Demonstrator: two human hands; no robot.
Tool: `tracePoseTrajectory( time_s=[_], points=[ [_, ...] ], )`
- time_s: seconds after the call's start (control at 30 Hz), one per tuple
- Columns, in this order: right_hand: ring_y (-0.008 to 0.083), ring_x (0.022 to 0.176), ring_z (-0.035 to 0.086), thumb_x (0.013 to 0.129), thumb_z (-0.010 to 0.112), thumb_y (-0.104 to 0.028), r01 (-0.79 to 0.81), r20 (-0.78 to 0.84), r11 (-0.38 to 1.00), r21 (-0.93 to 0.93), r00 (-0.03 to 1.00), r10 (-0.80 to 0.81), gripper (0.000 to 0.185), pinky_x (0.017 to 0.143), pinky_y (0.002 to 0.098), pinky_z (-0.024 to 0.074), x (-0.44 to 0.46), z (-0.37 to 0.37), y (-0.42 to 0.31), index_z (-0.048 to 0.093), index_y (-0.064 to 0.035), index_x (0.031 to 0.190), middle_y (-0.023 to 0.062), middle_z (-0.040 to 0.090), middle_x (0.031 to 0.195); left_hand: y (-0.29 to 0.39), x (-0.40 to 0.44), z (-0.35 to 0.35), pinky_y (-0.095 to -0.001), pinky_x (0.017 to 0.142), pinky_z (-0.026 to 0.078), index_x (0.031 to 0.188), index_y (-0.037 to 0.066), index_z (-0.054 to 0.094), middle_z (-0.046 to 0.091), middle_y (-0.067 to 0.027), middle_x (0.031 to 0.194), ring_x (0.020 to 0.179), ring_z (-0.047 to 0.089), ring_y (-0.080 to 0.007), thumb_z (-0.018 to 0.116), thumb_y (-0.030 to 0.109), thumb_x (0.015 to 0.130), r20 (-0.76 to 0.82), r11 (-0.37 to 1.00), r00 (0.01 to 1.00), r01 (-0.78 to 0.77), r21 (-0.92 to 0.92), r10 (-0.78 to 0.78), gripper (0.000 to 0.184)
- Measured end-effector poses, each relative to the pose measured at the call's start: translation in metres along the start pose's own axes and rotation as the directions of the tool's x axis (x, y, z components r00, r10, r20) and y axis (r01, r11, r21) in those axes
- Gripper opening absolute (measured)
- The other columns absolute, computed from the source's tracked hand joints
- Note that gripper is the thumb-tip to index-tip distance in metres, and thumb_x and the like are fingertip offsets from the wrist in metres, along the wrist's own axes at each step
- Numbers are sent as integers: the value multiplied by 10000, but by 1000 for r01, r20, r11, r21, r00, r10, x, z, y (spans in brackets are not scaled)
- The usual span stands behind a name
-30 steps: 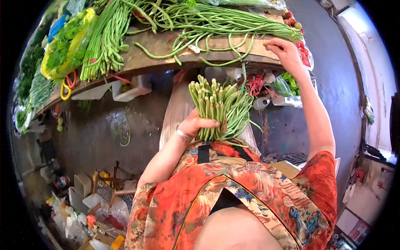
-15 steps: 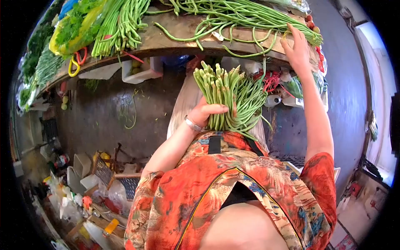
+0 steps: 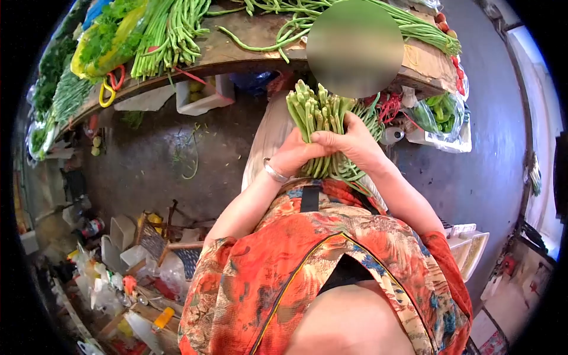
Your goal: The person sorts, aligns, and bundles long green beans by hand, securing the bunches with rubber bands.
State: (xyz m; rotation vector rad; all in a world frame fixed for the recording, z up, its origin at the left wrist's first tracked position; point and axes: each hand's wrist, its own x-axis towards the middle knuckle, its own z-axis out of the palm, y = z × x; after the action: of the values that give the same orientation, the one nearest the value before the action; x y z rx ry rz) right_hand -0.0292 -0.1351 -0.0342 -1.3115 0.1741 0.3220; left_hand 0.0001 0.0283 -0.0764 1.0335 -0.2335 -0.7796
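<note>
A thick bundle of long green beans (image 3: pixel 316 112) is held upright over my lap, its cut ends pointing up and its tails trailing to the right. My left hand (image 3: pixel 294 152), with a bracelet at the wrist, is wrapped round the bundle's left side. From the right, my right hand (image 3: pixel 360 143) closes on the same bundle, its thumb lying across the front near my left hand. More long beans (image 3: pixel 426 34) lie on the wooden table (image 3: pixel 248 42) ahead; a blurred round patch hides part of them.
Bunched long beans (image 3: pixel 171 38) and leafy greens in a yellow bag (image 3: pixel 109 44) lie at the table's left. Under it stand a white box (image 3: pixel 204 105) and, at right, bagged green peppers (image 3: pixel 442 112). Plastic bags and clutter (image 3: pixel 103 284) fill the floor at lower left.
My right hand has come down from the beans on the table and taken hold of the bundle beside my left hand. The bundle remains in my left hand.
</note>
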Motion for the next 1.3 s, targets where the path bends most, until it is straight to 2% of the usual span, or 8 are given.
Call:
tracePoseTrajectory(
  time_s=[0.07, 0.1, 0.2, 0.37, 0.5, 0.67, 1.2, 1.3],
  points=[
    [141, 997, 589, 732, 821, -182, -36, -27, 997, 67, 999, 38, 573, 901, 292, 475, 2, 1, 3, 537, 5, 1194, 66, 623, 1105, 3, -3, 3, -289, 863, 497, 1259, 27, 494, 604, -38, 1135, 1019, 583, -140, 786, 109, 757, -61, 999, 997, 49, -6, -49, 587],
    [127, 937, 604, 762, 797, -174, 34, -48, 995, 89, 998, -30, 486, 852, 269, 491, 0, 2, 6, 564, 8, 1147, 55, 641, 1053, 6, -8, 3, -292, 875, 493, 1255, 29, 497, 604, -38, 1146, 1023, 586, -141, 767, 89, 772, -84, 984, 985, 139, -109, -148, 557],
    [125, 922, 605, 776, 786, -182, 16, -116, 987, 160, 993, 3, 479, 843, 273, 490, -1, 2, 14, 560, 6, 1154, 56, 642, 1051, 1, -9, 4, -296, 883, 490, 1257, 32, 497, 607, -39, 1147, 1019, 594, -144, 750, 64, 781, -149, 989, 987, 32, -142, -54, 540],
    [115, 908, 610, 826, 734, -133, 93, -140, 966, 242, 988, -60, 324, 845, 276, 483, -5, 3, 22, 610, -12, 1100, 50, 661, 1000, 1, -13, 4, -301, 908, 477, 1300, 32, 483, 598, -54, 1195, 1048, 582, -139, 709, 111, 820, -164, 987, 985, 29, -160, -56, 537],
    [118, 932, 604, 832, 725, -123, 143, -158, 962, 232, 982, -107, 370, 868, 270, 477, -8, 6, 22, 607, 4, 1159, 53, 654, 1047, 3, -13, 11, -298, 924, 468, 1309, 26, 478, 591, -61, 1206, 1068, 575, -147, 679, 97, 830, -159, 978, 987, -57, -199, 26, 524],
    [119, 941, 603, 839, 715, -127, 177, -158, 947, 267, 978, -138, 364, 877, 276, 474, -10, 10, 20, 607, 9, 1159, 55, 653, 1060, 1, -12, 13, -306, 940, 461, 1307, 16, 486, 591, -76, 1210, 1084, 573, -168, 645, 95, 841, -192, 987, 977, -119, -107, 97, 499],
    [87, 873, 596, 842, 690, -81, 231, -248, 953, 196, 952, -180, 225, 820, 263, 473, -9, 10, 32, 636, -17, 1051, 17, 663, 995, -10, -11, 14, -290, 857, 502, 1188, 1, 583, 647, -65, 1108, 961, 622, -144, 663, 29, 823, -316, 992, 946, -98, -79, 68, 375],
    [79, 870, 584, 842, 691, -105, 280, -266, 940, 195, 937, -224, 248, 801, 251, 478, -8, 11, 38, 632, -5, 1061, 21, 660, 985, -9, -11, 16, -285, 845, 506, 1169, -9, 588, 648, -60, 1097, 950, 623, -139, 657, 23, 825, -311, 983, 938, -177, -52, 153, 352]
  ],
)
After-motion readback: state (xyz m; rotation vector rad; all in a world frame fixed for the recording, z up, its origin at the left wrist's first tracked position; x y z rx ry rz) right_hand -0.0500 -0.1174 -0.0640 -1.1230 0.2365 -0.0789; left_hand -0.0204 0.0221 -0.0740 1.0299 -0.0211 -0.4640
